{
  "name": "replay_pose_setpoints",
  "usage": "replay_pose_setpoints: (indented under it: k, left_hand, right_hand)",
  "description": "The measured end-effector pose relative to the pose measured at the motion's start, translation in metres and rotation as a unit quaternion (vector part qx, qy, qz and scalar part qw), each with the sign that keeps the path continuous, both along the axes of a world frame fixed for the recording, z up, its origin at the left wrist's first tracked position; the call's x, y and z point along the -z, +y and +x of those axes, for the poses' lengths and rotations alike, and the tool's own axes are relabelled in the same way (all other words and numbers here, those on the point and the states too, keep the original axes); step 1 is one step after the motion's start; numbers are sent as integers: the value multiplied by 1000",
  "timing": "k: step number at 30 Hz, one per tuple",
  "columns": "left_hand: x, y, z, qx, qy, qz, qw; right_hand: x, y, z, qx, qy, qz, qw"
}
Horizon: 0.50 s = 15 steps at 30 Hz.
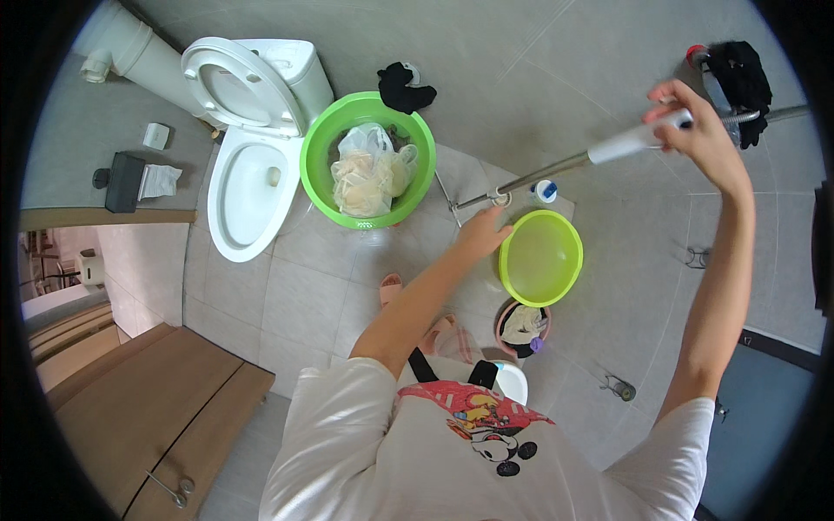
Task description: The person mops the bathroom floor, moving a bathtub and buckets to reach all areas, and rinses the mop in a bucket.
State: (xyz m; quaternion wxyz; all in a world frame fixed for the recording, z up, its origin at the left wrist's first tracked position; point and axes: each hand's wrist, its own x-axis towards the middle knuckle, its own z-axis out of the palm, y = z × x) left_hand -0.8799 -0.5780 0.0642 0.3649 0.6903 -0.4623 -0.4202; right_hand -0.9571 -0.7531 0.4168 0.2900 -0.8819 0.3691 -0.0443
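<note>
T-headed metal pole (pixel 556 166) (perhaps a floor squeegee), aslant near lime-green basin (pixel 543 260); white grip (pixel 621 143) in right hand (pixel 700 146), with fingers loosely curled; shaft (pixel 521 181) near left hand (pixel 482 235), with finger closure uncertain. Best steadied at both ends.

the right hand (pixel 705 143) has its fingers around the white grip of a metal pole (pixel 549 172), which slants down toward the left hand (pixel 480 234), whose hold is hard to make out. just beside that hand sits a lime basin (pixel 540 260); farther left, a green tub (pixel 310 165) of plastic bags (pixel 372 178) stands beside a white toilet (pixel 248 195), lid raised.
</note>
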Motion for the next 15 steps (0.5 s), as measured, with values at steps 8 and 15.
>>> replay_pose_setpoints:
  k: [8, 15]
  left_hand:
    - [58, 90, 51, 1, 58, 87, 995]
    - [50, 132, 97, -171, 102, 202, 959]
  right_hand:
    - [95, -145, 12, 289, -223, 64, 929]
    - [203, -181, 7, 318, -284, -41, 903]
